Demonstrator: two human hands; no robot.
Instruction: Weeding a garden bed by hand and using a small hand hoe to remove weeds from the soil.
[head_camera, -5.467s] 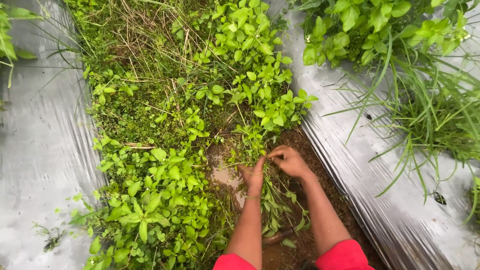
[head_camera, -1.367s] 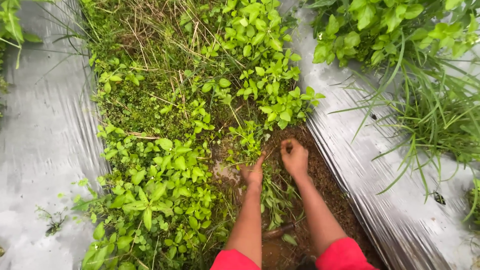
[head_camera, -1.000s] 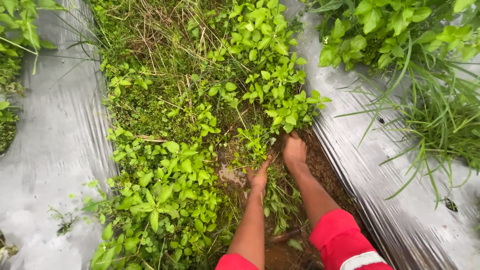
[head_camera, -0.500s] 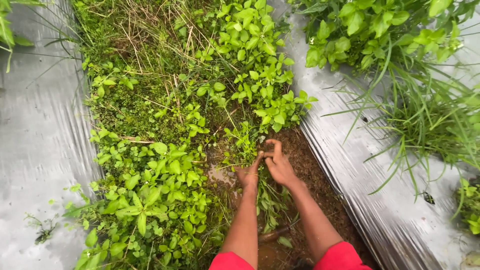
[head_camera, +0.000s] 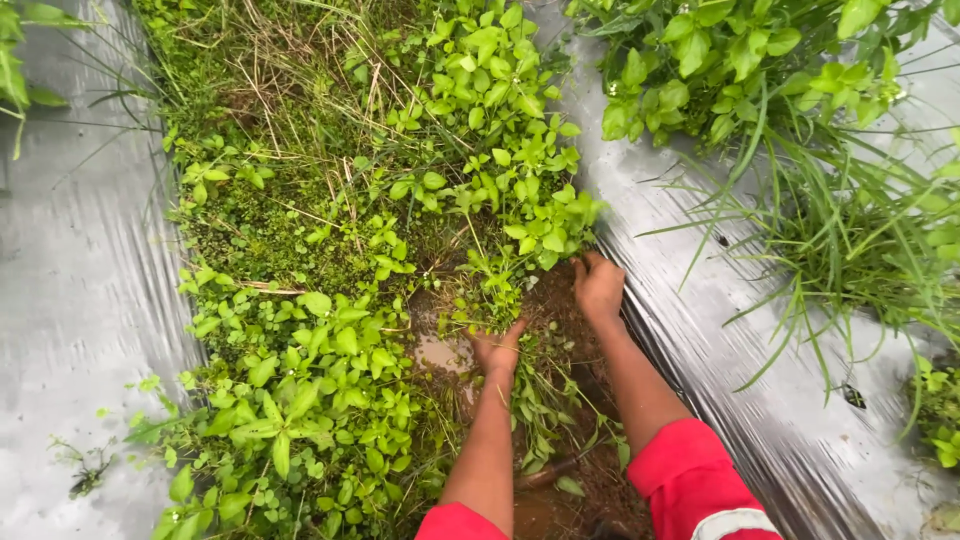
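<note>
My left hand is closed around a bunch of pulled weeds, whose stems and leaves trail down past my wrist. My right hand reaches further ahead to the foot of a clump of leafy green weeds. Its fingers are curled into the stems at the edge of bare brown soil. Both forearms come up from the bottom edge, with red sleeves.
The weedy strip runs between two sheets of silver plastic mulch. A muddy puddle lies left of my left hand. Long grass and leafy plants grow over the right sheet.
My right hand has left my left hand and moved forward and right to the leafy clump. My left hand stays in place with its bunch.
</note>
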